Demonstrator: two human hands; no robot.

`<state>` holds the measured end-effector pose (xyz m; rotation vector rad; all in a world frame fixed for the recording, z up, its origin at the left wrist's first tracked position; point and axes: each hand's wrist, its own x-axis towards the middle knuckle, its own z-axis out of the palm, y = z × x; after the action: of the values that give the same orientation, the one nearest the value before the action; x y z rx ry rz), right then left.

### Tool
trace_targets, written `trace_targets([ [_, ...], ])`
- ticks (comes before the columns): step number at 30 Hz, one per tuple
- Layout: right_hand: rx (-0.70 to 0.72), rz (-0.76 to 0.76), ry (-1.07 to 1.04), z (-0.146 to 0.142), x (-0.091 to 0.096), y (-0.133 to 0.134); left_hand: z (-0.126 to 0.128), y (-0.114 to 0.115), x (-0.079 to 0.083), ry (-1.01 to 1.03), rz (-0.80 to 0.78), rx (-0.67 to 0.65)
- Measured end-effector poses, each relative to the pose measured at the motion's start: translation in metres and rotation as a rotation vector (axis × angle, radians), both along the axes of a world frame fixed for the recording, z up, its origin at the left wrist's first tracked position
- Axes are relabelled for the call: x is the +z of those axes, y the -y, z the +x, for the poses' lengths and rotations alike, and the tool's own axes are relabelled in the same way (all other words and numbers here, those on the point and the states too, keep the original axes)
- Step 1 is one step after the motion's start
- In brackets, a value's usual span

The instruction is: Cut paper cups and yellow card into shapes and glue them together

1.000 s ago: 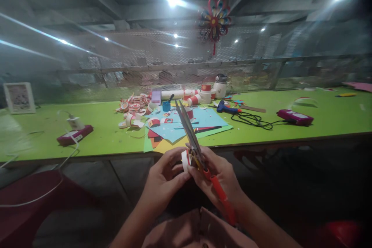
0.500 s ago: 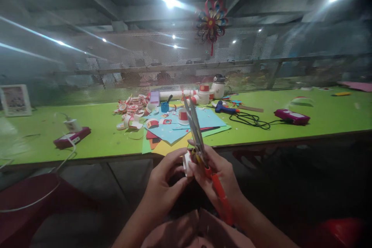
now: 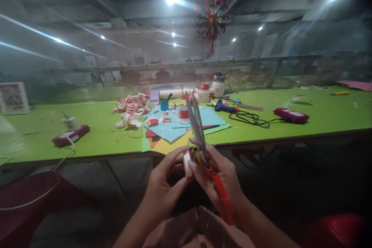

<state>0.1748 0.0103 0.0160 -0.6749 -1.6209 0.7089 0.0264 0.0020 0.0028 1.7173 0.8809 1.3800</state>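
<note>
Between the fingertips of my left hand [image 3: 165,183] is a small white cut piece of paper cup [image 3: 187,164] with a red edge. My right hand [image 3: 224,176] grips orange-handled scissors [image 3: 199,133], their blades pointing up and slightly parted. The thumb and fingertips of that hand also rest against the cup piece, at its right side. Something small and yellow shows between my right fingers, too covered to make out. Both hands are close together in front of the table edge, above my lap.
On the green table [image 3: 95,131] lie coloured paper sheets [image 3: 171,131], a red-and-white cup [image 3: 183,113] and a pile of cut cup rings [image 3: 132,104]. A blue glue gun [image 3: 222,105] trails a black cord to a purple power strip [image 3: 291,115]. Another power strip [image 3: 71,136] is at left.
Both hands keep their hold on the cup piece and scissors. The cup piece has turned slightly, and the whole view has shifted a little.
</note>
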Motion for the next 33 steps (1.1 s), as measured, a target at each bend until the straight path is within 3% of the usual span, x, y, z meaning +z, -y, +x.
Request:
trace_targets([
  [4,0.007,-0.002,0.028,0.001,0.001,0.002,0.001,0.001,-0.001,0.002,0.018,0.029],
  [10,-0.033,-0.022,0.033,-0.001,0.001,0.005,0.003,0.000,0.000,0.174,-0.119,-0.064],
  [21,-0.100,-0.013,-0.033,0.005,0.001,0.006,-0.002,-0.002,0.001,0.368,-0.260,-0.100],
  [26,-0.068,-0.202,0.036,0.014,0.001,0.007,-0.002,-0.001,0.009,0.435,-0.348,-0.073],
  [33,-0.024,-0.279,0.050,0.019,-0.016,0.001,-0.006,-0.002,0.010,0.505,-0.414,-0.093],
])
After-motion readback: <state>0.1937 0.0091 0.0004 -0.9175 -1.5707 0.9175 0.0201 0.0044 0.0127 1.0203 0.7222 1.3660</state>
